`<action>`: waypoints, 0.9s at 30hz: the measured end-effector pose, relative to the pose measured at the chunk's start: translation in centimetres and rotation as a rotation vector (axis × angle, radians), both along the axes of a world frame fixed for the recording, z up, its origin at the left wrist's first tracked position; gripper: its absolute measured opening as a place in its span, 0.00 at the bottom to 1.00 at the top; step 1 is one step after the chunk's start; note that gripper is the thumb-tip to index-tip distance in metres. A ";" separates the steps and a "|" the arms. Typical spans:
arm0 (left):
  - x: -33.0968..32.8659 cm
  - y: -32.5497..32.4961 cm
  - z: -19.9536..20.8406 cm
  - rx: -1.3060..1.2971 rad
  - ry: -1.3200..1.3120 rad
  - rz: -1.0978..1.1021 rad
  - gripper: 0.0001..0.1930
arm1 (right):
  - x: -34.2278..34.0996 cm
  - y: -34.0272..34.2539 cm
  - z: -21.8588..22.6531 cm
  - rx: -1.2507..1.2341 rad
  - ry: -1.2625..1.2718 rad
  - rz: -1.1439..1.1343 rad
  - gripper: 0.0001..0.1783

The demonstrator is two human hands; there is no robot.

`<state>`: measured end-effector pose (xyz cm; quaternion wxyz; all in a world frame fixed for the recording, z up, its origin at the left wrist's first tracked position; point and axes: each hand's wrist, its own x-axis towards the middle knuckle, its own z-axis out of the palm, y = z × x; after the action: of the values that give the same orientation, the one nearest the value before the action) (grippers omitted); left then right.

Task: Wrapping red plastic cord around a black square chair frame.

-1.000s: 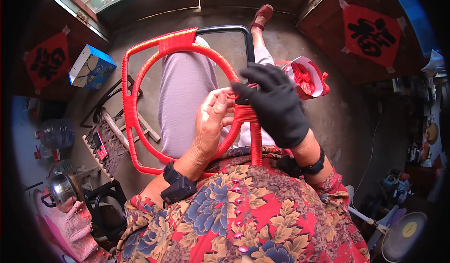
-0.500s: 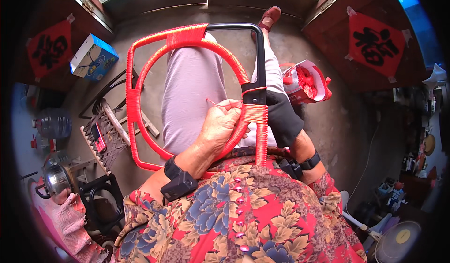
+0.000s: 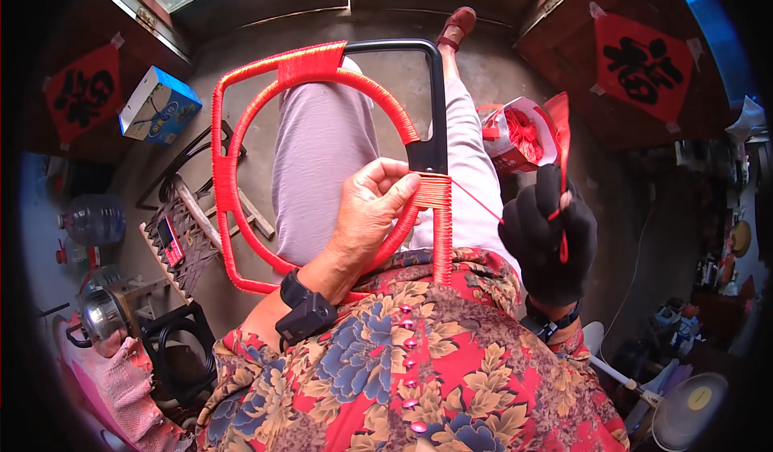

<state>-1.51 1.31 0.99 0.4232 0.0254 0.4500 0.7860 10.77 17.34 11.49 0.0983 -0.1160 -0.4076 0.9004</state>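
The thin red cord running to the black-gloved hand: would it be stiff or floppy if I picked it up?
The thin red cord is probably floppy: similar red wrapping bends closely around the black tubular frame. Being so slim, it is likely light. Its straight span looks pulled taut by the black-gloved right hand, so it might sag if released.

One large black character stands on each of two red paper diamonds: the left sign (image 3: 83, 95) on a dark door (image 3: 137, 53), the right sign (image 3: 644, 67) on another door (image 3: 557, 66). Printing on the blue-and-white box (image 3: 161, 107) is too small to read, as are the phone's (image 3: 169, 241) key markings.
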 end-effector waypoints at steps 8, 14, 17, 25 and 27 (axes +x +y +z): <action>-0.1 0.1 -0.4 0.030 -0.082 0.019 0.08 | 0.1 6.5 -3.4 0.580 -0.364 -0.483 0.12; 0.1 -0.3 -0.3 -0.019 -0.067 -0.029 0.07 | 6.1 14.2 -12.8 0.271 -0.385 -0.355 0.06; 0.1 0.0 -0.2 -0.030 -0.082 -0.051 0.07 | 7.8 14.6 -15.5 0.183 -0.500 -0.553 0.07; 0.2 0.0 -0.3 -0.017 -0.054 -0.071 0.07 | 12.1 18.2 -20.4 0.233 -0.733 -0.848 0.10; 0.0 0.1 -0.5 0.003 -0.069 -0.036 0.07 | 12.4 18.0 -20.1 0.262 -0.680 -0.716 0.08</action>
<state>-1.50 1.40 0.53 0.4527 0.0073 0.4333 0.7793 23.20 35.36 -8.64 0.2762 -0.5215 -0.4607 0.6630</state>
